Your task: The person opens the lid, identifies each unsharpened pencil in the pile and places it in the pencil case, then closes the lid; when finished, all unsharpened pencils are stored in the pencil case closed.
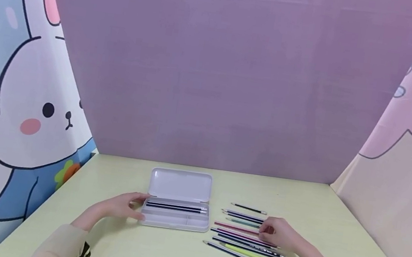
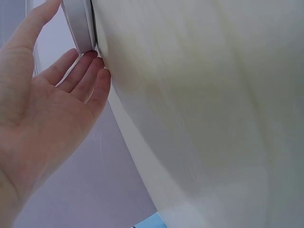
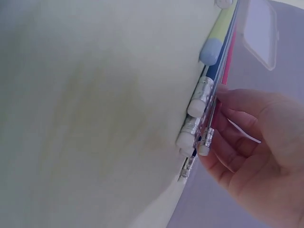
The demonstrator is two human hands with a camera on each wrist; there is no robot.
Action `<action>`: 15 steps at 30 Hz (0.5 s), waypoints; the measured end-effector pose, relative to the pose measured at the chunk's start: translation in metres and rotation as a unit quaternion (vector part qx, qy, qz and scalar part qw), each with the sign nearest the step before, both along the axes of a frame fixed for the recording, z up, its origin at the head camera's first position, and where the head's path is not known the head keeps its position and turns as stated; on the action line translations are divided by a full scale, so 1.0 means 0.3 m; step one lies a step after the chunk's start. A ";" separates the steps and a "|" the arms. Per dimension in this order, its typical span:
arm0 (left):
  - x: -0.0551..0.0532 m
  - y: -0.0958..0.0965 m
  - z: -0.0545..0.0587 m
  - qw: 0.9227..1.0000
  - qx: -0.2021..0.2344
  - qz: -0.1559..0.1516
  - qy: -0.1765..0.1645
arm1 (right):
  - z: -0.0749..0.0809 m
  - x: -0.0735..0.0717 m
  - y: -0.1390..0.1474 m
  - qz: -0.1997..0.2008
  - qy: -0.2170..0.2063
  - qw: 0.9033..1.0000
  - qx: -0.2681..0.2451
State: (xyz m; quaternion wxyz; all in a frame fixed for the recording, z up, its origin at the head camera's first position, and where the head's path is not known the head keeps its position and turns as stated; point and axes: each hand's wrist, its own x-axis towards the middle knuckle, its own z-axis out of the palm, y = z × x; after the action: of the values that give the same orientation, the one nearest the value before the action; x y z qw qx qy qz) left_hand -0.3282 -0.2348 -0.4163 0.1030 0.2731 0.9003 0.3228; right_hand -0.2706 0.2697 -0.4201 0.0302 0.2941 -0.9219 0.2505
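A white pencil case [image 1: 176,226] lies open on the table, its lid [image 1: 180,185] laid back. Dark striped pencils [image 1: 175,207] sit in its rear compartment. My left hand [image 1: 120,205] is at the case's left end, thumb by the front corner and fingers by the rear one; in the left wrist view its fairly straight fingers [image 2: 85,78] touch the case end [image 2: 80,26]. My right hand [image 1: 282,233] is over the pencils to the right, thumb and fingers pinching at the end of a red pencil [image 1: 235,227]. The fingers hide that end.
Several dark pencils [image 1: 235,255] lie roughly side by side right of the case, with a yellow-green pencil [image 1: 247,253] among them. A green pencil [image 1: 242,223] and a short dark pencil [image 1: 248,208] lie farther back. A purple backdrop [image 1: 220,82] rises behind the table.
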 end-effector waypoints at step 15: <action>0.000 0.002 -0.001 1.000 -0.004 0.005 0.003 | 0.062 0.003 -0.020 -0.016 0.015 1.000 -0.020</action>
State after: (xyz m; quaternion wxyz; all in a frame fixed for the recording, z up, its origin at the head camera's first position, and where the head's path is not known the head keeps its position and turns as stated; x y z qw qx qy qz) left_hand -0.3283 -0.2342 -0.4165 0.1002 0.2693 0.9030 0.3194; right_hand -0.2698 0.2637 -0.4016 0.0542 0.2826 -0.9207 0.2637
